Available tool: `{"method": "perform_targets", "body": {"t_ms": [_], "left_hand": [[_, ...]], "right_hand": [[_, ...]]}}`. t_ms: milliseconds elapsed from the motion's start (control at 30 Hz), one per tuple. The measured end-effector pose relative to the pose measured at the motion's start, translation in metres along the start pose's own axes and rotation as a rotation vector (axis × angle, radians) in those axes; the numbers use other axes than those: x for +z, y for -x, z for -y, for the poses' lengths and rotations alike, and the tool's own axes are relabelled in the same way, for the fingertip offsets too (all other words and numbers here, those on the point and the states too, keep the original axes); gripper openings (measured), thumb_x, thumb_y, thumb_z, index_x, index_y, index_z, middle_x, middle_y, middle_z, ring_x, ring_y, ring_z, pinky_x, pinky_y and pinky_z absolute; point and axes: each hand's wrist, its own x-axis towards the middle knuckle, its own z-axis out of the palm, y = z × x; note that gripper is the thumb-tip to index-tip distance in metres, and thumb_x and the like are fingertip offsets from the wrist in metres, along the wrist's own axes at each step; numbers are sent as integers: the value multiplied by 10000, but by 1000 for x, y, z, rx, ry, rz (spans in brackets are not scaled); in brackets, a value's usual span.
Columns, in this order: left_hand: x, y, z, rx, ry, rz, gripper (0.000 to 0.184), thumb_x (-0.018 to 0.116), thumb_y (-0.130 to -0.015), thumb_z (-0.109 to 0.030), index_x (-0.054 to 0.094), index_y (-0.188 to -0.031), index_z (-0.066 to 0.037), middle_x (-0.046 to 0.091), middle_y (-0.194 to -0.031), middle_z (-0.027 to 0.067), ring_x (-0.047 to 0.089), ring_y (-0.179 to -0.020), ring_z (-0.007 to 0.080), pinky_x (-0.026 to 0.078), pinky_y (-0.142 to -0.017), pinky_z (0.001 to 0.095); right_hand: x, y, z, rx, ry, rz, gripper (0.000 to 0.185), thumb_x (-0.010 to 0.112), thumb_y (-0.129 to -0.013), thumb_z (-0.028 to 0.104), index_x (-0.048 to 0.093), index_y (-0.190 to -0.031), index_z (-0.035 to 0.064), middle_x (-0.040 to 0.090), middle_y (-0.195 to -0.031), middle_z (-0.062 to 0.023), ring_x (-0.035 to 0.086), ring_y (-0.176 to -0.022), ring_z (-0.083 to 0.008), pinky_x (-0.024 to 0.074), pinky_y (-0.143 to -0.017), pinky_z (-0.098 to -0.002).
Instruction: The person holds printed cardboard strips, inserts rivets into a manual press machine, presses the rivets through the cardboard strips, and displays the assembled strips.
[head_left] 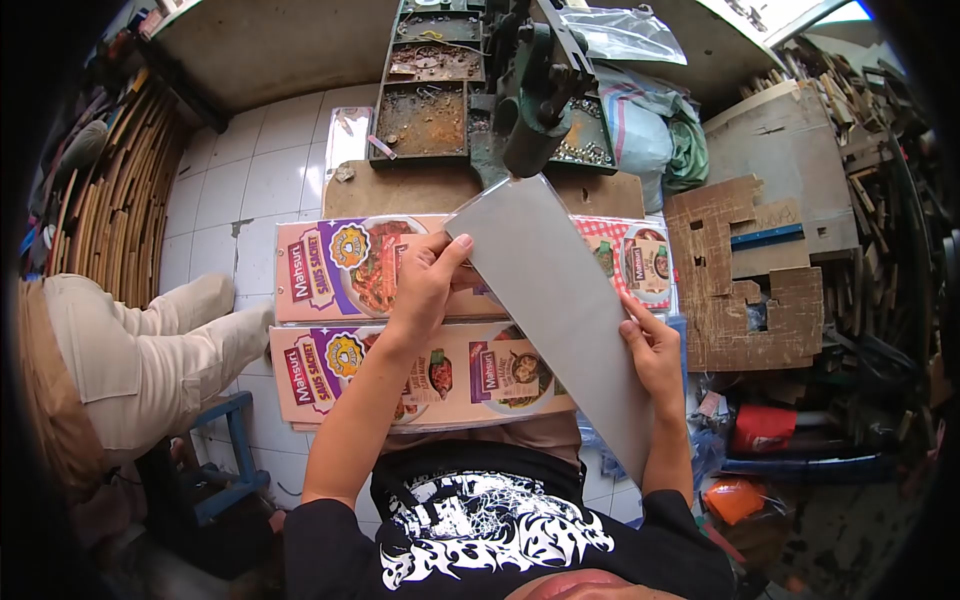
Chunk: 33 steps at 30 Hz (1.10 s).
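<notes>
A long, plain grey panel point(560, 300) lies slantwise in front of me, its far corner under the head of a dark green press point(530, 130). My left hand point(432, 280) pinches the panel's left edge, thumb on top and the other fingers partly hidden beneath. On the opposite long edge, my right hand point(655, 355) grips with the thumb on top. Below the panel are two rows of printed "Mahsuri" sign boards, an upper board point(315, 275) and a lower board point(310, 385). The panel covers part of both.
Trays of small metal parts point(425, 115) flank the press. A brown board point(400, 190) lies at its base. To the right are cut-out wooden boards point(720, 300) and a plastic sack point(640, 120). Another person's legs point(180, 340) and a blue stool point(235, 440) are at left.
</notes>
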Motion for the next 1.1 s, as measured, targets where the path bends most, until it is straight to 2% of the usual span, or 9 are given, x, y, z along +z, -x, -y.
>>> {"method": "perform_targets", "body": {"t_ms": [267,533,1100], "left_hand": [[-3,0,3,0,-1,6,273,544,-985,-182,610,-1095,60,673,-999,132,700,-851,203,588,-793,317],[0,0,0,5,10,6,275,533,-991,-183,607,-1102,58,680,-984,135,708,-788,208,583,-751,312],[1,0,0,-2,12,-12,271,545,-983,-188,620,-1103,43,683,-995,122,710,-815,198,580,-797,320]], "right_hand": [[0,1,3,-5,-5,3,387,635,-906,44,631,-1289,92,612,-753,-11,476,-650,-48,415,-567,-219],[1,0,1,0,-22,-3,383,631,-907,32,634,-1286,88,605,-754,1,470,-644,-40,406,-551,-211],[2,-1,-2,-25,-17,-7,375,633,-914,45,633,-1287,86,598,-749,9,462,-640,-40,398,-556,-207]]}}
